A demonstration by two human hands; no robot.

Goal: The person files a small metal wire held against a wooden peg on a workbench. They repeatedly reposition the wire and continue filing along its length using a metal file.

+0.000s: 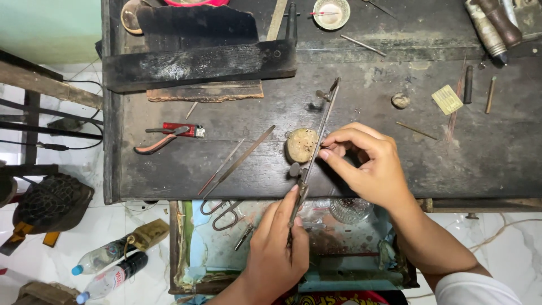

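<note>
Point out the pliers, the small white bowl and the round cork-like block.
pliers (169, 137), head view, on the pivot where the red handles meet
white bowl (331, 13), head view, on its inner base
cork block (301, 144), head view, on its flat top

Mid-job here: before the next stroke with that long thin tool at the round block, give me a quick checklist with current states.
1. Left hand grips the long thin tool at its lower end: ok.
2. Right hand fingers pinch at the tool beside the round block: ok.
3. Small workpiece in those fingers: cannot tell, too small.
4. Block resting on the dark workbench: ok.
5. Files and red-handled pliers lie apart, left of the block: ok.
</note>
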